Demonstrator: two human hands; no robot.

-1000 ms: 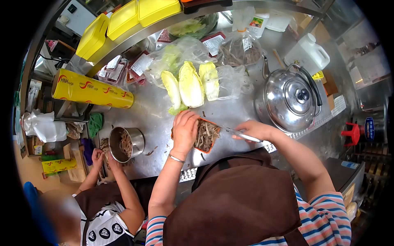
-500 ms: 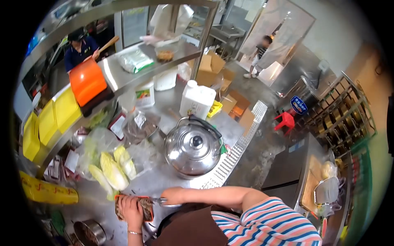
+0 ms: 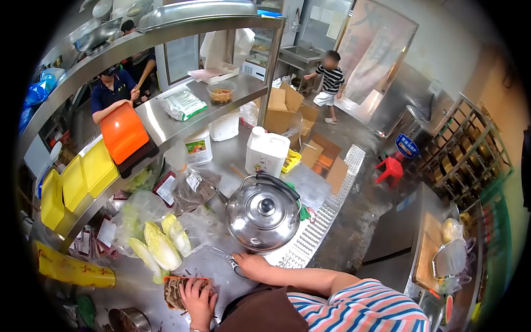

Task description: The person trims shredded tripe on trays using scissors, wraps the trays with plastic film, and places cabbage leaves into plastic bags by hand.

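Steel worktable [image 3: 318,188] ran out on all sides of the kettle, the landmark here. Steel shelf [image 3: 238,91] stood beyond the kettle, to its upper left. Past that shelf, a person in a dark shirt [image 3: 112,87] held a wooden handle. A second person, in a striped shirt [image 3: 332,80], stood on the floor well beyond the kettle, to its upper right.

Kettle [image 3: 263,216]: polished metal, lid on, upright on the table. Yellow film roll [image 3: 77,266] lay far to its left and a little lower. White jug [image 3: 268,152] stood just above it in the view. Napa cabbage pieces [image 3: 162,246] lay to its left, with clear plastic bags around them. Steel pot [image 3: 128,321], partly cut off by the frame, stood to its far lower left.

Right hand [image 3: 251,267]: just below the kettle, fingers closed round the handles of scissors. Left hand [image 3: 200,301]: lower left of the kettle, palm down, fingers spread over the food; whether pressing or merely resting, could not tell. Orange-rimmed tray [image 3: 165,286] lay under that hand, lower left of the kettle. Scissors [image 3: 222,254]: blades pointed up and left, beside the kettle's lower left side. Brown strips [image 3: 176,291] filled the tray; loose bits lay near it.
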